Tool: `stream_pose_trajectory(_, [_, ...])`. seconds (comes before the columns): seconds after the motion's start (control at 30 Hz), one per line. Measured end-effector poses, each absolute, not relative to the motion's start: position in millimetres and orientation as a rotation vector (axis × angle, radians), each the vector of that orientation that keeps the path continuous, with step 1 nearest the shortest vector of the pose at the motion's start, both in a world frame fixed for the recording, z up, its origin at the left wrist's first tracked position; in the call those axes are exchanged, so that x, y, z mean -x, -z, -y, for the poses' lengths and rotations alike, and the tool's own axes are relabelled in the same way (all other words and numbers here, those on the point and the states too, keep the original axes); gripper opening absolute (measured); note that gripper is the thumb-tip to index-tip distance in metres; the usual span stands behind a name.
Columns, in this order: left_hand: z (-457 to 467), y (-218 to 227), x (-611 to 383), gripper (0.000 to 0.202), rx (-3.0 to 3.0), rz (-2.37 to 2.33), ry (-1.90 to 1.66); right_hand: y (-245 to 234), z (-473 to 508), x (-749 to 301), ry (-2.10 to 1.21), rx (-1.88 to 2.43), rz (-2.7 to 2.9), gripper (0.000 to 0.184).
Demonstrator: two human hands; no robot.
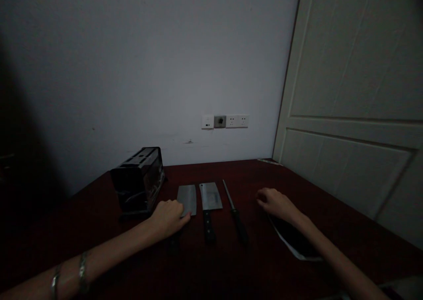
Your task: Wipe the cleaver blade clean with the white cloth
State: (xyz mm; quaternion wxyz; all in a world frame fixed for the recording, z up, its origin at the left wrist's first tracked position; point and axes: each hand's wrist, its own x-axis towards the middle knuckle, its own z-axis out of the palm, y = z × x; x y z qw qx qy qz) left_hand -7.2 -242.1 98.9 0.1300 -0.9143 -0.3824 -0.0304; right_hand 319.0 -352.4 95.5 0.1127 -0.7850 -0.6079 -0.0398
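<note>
- Left cleaver (188,195) is lying on the tabletop (214,170), at 9 o'clock from the second cleaver (211,196).
- Left hand (169,216) is overlapping its 8 o'clock corner; cannot tell whether it is gripping.
- Right hand (276,203) is curling loosely at a dark flat item's (294,236) 11 o'clock end; hold unclear.
- Sharpening steel (235,212) is lying at 3 o'clock from the second cleaver.

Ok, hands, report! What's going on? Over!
Left hand at left cleaver, grip unclear. Right hand curled, nothing visible in it. Black box stands near left hand.
</note>
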Motion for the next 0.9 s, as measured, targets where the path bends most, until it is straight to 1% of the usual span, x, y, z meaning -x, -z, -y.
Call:
stream_pose_trajectory(0.07, [247, -102, 3, 0.048, 2.679, 1.064, 0.119, -91, 356, -355, -0.011, 2.264, 1.855, 0.028])
stream_pose_trajectory(0.17, [256, -105, -3, 0.049, 2.725, 0.971, 0.167, -79, 361, -395, -0.154, 2.202, 1.921, 0.038])
stream_pose_trajectory(0.3, [268, -108, -9, 0.049, 2.798, 0.833, 0.224, -67, 366, -410, -0.279, 2.157, 1.905, 0.047])
stream_pose_trajectory(0.37, [274, -109, -11, 0.048, 2.839, 0.789, 0.225, -65, 367, -405, -0.29, 2.101, 1.883, 0.045])
stream_pose_trajectory(0.53, [285, -111, -9, 0.046, 2.984, 0.732, 0.248, -69, 366, -392, -0.308, 2.046, 1.801, 0.027])
stream_pose_trajectory(0.67, [289, -113, -4, 0.041, 3.119, 0.694, 0.284, -94, 359, -380, -0.25, 2.126, 1.78, 0.017])
stream_pose_trajectory(0.73, [289, -113, -2, 0.035, 3.195, 0.73, 0.353, -118, 357, -364, -0.188, 2.087, 1.816, 0.014])
stream_pose_trajectory(0.8, [288, -114, 1, 0.031, 3.323, 0.76, 0.46, -146, 358, -341, -0.243, 1.976, 1.886, 0.014])
stream_pose_trajectory(0.83, [287, -114, 2, 0.036, 3.403, 0.764, 0.514, -161, 359, -327, -0.304, 1.89, 1.92, 0.015])
stream_pose_trajectory(0.9, [286, -115, 4, 0.065, 3.571, 0.772, 0.589, -188, 364, -297, -0.447, 1.698, 1.955, 0.018])
